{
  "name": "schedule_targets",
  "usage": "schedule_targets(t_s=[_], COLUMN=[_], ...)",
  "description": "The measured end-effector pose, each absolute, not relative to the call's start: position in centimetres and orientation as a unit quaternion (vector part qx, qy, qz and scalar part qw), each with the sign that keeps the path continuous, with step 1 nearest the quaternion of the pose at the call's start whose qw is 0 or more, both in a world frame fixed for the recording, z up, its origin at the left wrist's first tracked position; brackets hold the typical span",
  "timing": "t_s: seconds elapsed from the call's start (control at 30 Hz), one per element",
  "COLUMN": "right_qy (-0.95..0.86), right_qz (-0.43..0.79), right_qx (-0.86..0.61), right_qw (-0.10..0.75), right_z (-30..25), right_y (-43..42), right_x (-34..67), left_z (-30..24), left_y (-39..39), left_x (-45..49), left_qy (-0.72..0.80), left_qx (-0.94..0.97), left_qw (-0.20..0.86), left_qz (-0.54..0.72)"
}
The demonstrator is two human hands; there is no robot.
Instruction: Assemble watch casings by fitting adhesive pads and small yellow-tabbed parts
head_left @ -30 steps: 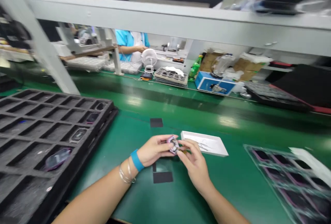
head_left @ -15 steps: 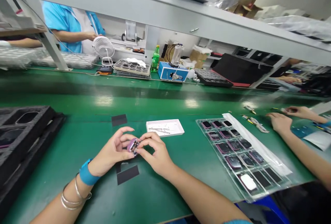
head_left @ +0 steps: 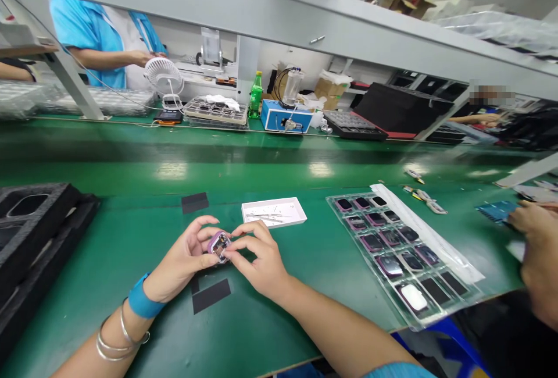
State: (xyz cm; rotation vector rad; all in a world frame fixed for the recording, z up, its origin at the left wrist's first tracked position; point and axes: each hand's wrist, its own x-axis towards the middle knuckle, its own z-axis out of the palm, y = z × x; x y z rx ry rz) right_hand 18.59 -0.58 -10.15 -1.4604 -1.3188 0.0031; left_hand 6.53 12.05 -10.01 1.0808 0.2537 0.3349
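A small purple smartwatch case (head_left: 219, 244) is held above the green bench, its open side showing dark and metallic electronic parts. My left hand (head_left: 185, 256) grips the case from the left between thumb and curled fingers. From the right, my right hand (head_left: 259, 259) has thumb and forefinger pinched at the case's edge; any tiny part between those fingertips is hidden. Below the hands lies a black rectangular sheet (head_left: 211, 296), and another black piece (head_left: 195, 202) lies beyond them. Just behind my right hand stands a shallow white box (head_left: 296, 212) with tweezers and tiny bits inside.
On the right, a clear plastic tray (head_left: 366, 259) carries several watch parts beside a white strip (head_left: 429, 232). A black foam tray (head_left: 65, 215) occupies the left. A co-worker's arm (head_left: 540, 250) reaches in at far right. Across the back stand a fan (head_left: 163, 75) and a blue machine (head_left: 285, 119).
The view has shifted slightly to the right. The case is turned a little more face-on, with both hands still at it. The co-worker's hands at right have drawn back toward the edge.
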Motion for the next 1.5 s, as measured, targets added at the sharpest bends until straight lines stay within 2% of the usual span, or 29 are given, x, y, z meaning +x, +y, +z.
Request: schedule_targets(t_s=[0.3, 0.83, 1.23, 1.5], right_qy=[-0.541, -0.555, -0.571, -0.579], right_qz=[0.056, -0.058, -0.141, -0.108], right_qx=[-0.628, -0.630, -0.661, -0.660], right_qw=[0.556, 0.541, 0.467, 0.468], right_z=[-10.2, -10.3, -10.7, -10.9], right_y=[-0.4, -0.3, -0.4, -0.4], right_x=[18.8, 18.4, 18.3, 18.5], left_z=[-10.2, -10.8, -10.8, -10.7], left_y=[12.2, 12.0, 11.2, 10.8], left_x=[6.5, 6.7, 7.1, 7.1], left_qy=[0.111, 0.104, 0.142, 0.170], left_qx=[0.515, 0.553, 0.586, 0.597], left_qw=[0.836, 0.803, 0.764, 0.740], left_qz=[0.152, 0.198, 0.231, 0.259])
